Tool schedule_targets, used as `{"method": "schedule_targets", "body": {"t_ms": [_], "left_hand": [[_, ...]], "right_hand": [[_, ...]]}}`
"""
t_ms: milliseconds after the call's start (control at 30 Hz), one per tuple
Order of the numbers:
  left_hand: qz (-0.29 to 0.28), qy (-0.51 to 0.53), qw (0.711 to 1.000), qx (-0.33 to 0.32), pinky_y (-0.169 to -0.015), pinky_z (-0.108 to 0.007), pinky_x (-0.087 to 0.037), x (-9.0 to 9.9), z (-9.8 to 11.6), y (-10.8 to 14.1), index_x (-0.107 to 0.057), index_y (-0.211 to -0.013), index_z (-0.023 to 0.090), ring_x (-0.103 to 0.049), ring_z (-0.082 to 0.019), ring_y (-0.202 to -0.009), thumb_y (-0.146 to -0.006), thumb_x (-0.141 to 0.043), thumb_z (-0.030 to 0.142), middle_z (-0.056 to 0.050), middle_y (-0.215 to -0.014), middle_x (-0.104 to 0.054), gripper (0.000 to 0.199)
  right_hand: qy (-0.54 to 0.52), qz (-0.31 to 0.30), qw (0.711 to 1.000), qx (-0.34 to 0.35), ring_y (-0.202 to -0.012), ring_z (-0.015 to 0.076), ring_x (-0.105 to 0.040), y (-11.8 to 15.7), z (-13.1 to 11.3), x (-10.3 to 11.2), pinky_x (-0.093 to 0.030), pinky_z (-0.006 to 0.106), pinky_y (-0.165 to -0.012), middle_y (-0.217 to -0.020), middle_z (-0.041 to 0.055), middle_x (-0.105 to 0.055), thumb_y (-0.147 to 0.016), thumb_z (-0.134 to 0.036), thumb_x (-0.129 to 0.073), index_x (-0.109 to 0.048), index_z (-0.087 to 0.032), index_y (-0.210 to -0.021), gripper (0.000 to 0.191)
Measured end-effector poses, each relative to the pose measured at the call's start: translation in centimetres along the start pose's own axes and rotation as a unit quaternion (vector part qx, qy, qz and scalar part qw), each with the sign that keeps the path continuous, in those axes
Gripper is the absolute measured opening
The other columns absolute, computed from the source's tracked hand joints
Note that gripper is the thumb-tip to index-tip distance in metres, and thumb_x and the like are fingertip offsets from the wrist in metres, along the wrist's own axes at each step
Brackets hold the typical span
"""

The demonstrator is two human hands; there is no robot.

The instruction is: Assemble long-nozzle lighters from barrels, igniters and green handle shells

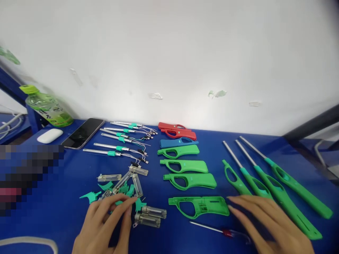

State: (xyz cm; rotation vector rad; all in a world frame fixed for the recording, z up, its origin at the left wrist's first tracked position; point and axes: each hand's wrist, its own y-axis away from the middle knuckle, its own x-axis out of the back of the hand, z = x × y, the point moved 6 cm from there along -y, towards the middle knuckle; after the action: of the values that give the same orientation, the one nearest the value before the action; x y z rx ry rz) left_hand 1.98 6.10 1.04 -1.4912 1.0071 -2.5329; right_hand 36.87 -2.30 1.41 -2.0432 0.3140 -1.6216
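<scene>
Dark lettering shows on the label (pixel 53 114) of the green-capped bottle (pixel 45 103), well beyond the left hand (pixel 106 224) and off to its left. A capital K seems legible there; the remaining characters, above and beside it, are too blurred to read.
</scene>
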Motion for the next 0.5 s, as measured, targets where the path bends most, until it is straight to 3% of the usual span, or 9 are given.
{"method": "schedule_targets", "body": {"t_ms": [67, 133, 333, 500], "left_hand": [[0.009, -0.024, 1.000, 0.005, -0.078, -0.030, -0.054, 0.6, -0.7, -0.7, -0.071, -0.123, 0.030, -0.061, -0.020, -0.105, -0.110, -0.055, 0.029, -0.003, -0.117, -0.068, 0.020], [0.021, -0.048, 0.999, 0.010, -0.079, -0.034, -0.053, 1.1, -1.5, -1.7, -0.071, -0.121, 0.029, -0.060, -0.023, -0.102, -0.110, -0.054, 0.030, -0.004, -0.115, -0.069, 0.020], [0.011, -0.122, 0.992, 0.015, -0.083, -0.045, -0.054, 0.5, -6.1, -6.0, -0.076, -0.114, 0.022, -0.057, -0.032, -0.099, -0.107, -0.045, 0.029, -0.011, -0.109, -0.074, 0.033], [-0.065, -0.170, 0.983, 0.009, -0.085, -0.049, -0.056, -0.6, -11.0, -8.9, -0.077, -0.117, 0.019, -0.061, -0.034, -0.100, -0.102, -0.046, 0.024, -0.014, -0.113, -0.073, 0.035]], "right_hand": [[-0.011, -0.036, 0.996, 0.078, -0.114, 0.0163, -0.072, -0.6, -1.5, -0.6, -0.048, 0.028, -0.105, -0.125, -0.0039, -0.077, -0.118, -0.037, -0.047, -0.071, -0.029, -0.131, 0.029], [0.001, -0.039, 0.993, 0.112, -0.112, 0.0149, -0.074, -1.4, -2.7, -0.9, -0.051, 0.028, -0.099, -0.125, -0.0055, -0.078, -0.120, -0.037, -0.042, -0.073, -0.029, -0.130, 0.033], [0.014, -0.042, 0.990, 0.132, -0.104, 0.0153, -0.078, -2.6, -3.5, -1.7, -0.062, 0.029, -0.084, -0.124, -0.0052, -0.078, -0.120, -0.043, -0.040, -0.075, -0.032, -0.127, 0.037], [0.015, -0.050, 0.986, 0.156, -0.103, 0.0162, -0.080, -2.3, -2.8, -2.2, -0.065, 0.027, -0.079, -0.124, -0.0047, -0.079, -0.119, -0.044, -0.041, -0.076, -0.033, -0.126, 0.038]]}}
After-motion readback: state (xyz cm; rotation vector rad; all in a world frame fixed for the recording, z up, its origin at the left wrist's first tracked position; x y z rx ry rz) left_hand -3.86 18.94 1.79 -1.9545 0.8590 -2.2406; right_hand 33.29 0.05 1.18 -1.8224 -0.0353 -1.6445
